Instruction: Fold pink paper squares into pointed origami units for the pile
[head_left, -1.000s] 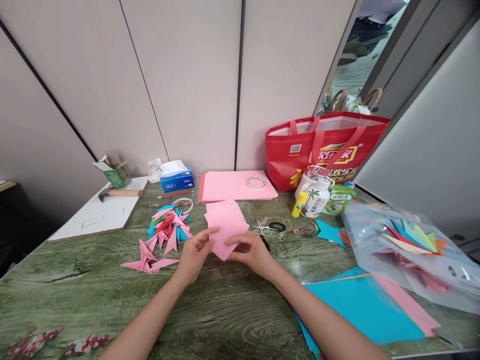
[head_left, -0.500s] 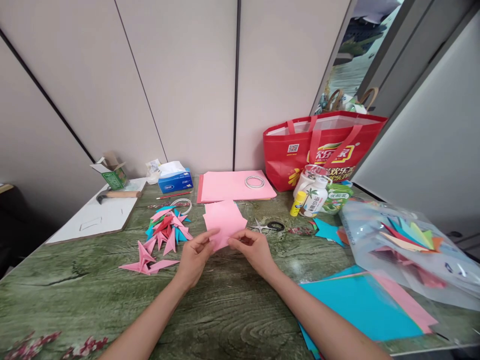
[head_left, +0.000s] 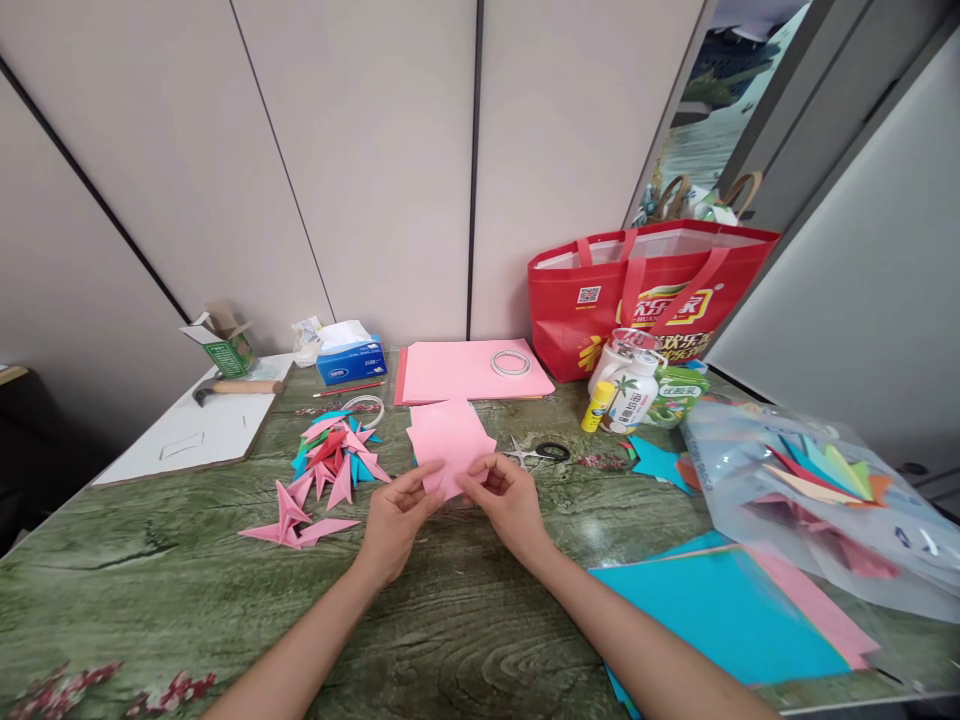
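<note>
A small sheet of pink paper (head_left: 453,481) is pinched between my two hands, just above the table. My left hand (head_left: 397,515) is closed on its left edge, and my right hand (head_left: 514,500) grips the lower right corner with thumb and fingers. Directly behind it lies a stack of pink paper squares (head_left: 448,430), partly covered by the held sheet. Left of my left hand are folded pink paper pieces (head_left: 291,520) and a pile of pink, red, blue and green ones (head_left: 334,450). Scissors (head_left: 536,453) with black handles rest beyond my right hand.
Large pink sheets (head_left: 465,370) with a tape roll (head_left: 510,363) lie at the back. A red bag (head_left: 570,320), white bottle (head_left: 634,395) and yellow glue stick (head_left: 597,407) stand at right. Blue sheets (head_left: 720,620) lie under my right forearm. A hammer (head_left: 247,387) lies far left.
Both hands stay pinched on the pink paper, with only a slight shift to the right. Nothing else has visibly moved.
</note>
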